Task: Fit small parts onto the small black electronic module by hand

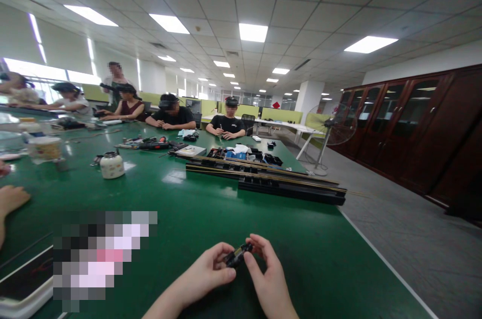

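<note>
Head view. Left hand [209, 273] and right hand [268, 279] are curled, fingertips pinched from either end on a small black part [238, 255]. It is oblong, glossy and hard-edged, held just above the near edge of the smooth green table [196, 208]. Long black rails [271, 181] lie mid-table. A squat white jar [112, 164] stands toward the table's left side.

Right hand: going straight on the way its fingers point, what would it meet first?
The black part. The right hand points up and left, and its fingertips are already on the part. Just beyond, probably touching distance, are the fingers of the left hand, which pinch its other end.
</note>
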Demonstrator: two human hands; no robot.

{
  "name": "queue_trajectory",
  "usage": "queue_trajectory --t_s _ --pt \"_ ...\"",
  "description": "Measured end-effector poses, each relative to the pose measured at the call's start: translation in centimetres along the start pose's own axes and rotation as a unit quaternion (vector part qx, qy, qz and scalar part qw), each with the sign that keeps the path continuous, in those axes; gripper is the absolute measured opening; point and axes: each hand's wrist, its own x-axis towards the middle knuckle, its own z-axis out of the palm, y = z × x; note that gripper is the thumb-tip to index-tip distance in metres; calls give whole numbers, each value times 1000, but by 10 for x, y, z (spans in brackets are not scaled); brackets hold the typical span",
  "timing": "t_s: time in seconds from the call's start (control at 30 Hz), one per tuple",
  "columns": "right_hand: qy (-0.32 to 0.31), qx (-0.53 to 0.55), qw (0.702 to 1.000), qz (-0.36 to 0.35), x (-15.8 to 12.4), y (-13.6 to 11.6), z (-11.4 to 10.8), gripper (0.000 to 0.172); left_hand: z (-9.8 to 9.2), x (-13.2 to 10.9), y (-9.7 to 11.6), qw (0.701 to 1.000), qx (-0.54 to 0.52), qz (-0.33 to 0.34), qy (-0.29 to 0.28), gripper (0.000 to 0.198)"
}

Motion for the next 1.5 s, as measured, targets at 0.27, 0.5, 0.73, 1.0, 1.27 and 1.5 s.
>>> queue_trajectory --t_s 0.27,0.5,0.73,1.0,1.27,1.5 --pt "-31 -9 999 -8 0 -1 -1 30 0 0 3 999 -12 30 36 35" --pt "-54 -23 998 -27 0 -7 -2 30 4 -1 9 997 -45 49 40 41" --pt "-70 -28 997 -30 1 -11 -2 22 3 -3 8 998 -33 39 37 42" --pt "-74 -27 997 -16 1 -13 -2 15 2 -1 3 999 -28 37 22 42" --pt "-63 -34 997 -9 1 -9 -2 14 2 -1 3 999 -38 28 22 41" --pt "8 -19 1000 11 6 0 -5 23 3 -1 4 999 -28 11 27 45"
